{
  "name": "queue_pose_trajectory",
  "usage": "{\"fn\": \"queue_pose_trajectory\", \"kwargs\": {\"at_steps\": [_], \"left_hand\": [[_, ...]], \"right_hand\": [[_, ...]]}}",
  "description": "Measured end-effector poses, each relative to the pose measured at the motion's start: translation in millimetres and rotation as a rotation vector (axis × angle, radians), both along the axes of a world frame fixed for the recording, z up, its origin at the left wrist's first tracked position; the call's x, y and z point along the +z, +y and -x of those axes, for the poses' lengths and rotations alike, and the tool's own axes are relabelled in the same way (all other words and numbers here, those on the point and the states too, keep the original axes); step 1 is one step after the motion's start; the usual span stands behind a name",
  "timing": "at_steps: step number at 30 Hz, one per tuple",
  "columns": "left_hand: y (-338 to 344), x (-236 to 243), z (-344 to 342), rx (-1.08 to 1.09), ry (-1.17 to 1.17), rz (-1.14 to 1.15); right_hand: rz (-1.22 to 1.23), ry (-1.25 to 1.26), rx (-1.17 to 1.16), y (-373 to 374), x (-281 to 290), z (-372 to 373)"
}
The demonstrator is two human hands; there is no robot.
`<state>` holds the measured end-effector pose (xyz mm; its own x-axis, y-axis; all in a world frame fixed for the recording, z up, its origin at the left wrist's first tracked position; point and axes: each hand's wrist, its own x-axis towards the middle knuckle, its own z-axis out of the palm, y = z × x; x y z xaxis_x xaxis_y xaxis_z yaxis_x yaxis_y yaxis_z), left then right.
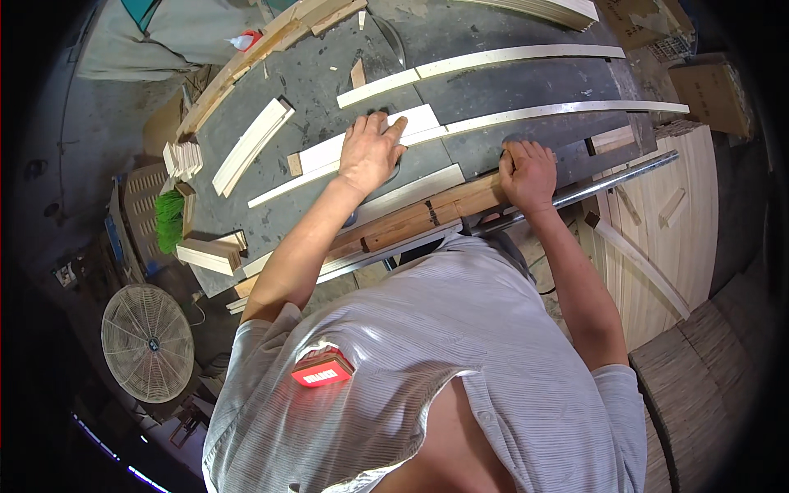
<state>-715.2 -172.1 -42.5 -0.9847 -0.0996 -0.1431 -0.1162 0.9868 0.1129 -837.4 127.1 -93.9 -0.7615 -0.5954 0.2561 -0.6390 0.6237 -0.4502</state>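
Note:
My left hand [371,150] rests with fingers apart and slightly bent on a pale board [419,119] and the long pale strip [493,117] along its near side, on the grey worktop [485,86]. My right hand [528,172] is at the worktop's near edge, fingers curled around something dark that is mostly hidden. A wooden beam [431,209] runs beneath that edge, with a pale strip [419,184] just above it. A second long strip [526,55] lies farther back.
Short board stacks [251,148] lie at the left, near a green brush [168,222]; more strips [559,10] lie at the back. A metal pipe [616,181] crosses before large wooden panels [674,246] at the right. A fan [148,341] stands at lower left.

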Motion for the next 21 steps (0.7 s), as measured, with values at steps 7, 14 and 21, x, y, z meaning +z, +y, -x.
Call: {"fn": "queue_pose_trajectory", "kwargs": {"at_steps": [7,14,21], "left_hand": [[-1.2,-2.1,-3.1,-0.017,0.038,0.036],[-1.2,-2.6,0.8,-0.006,-0.042,0.008],[1.2,-5.1,1.3,0.008,0.007,0.018]], "right_hand": [[-0.025,0.007,-0.013,-2.6,0.4,1.1],[-0.013,0.005,-0.017,-1.1,-2.8,2.3],[0.048,0.055,-0.016,0.0,-5.8,0.7]]}}
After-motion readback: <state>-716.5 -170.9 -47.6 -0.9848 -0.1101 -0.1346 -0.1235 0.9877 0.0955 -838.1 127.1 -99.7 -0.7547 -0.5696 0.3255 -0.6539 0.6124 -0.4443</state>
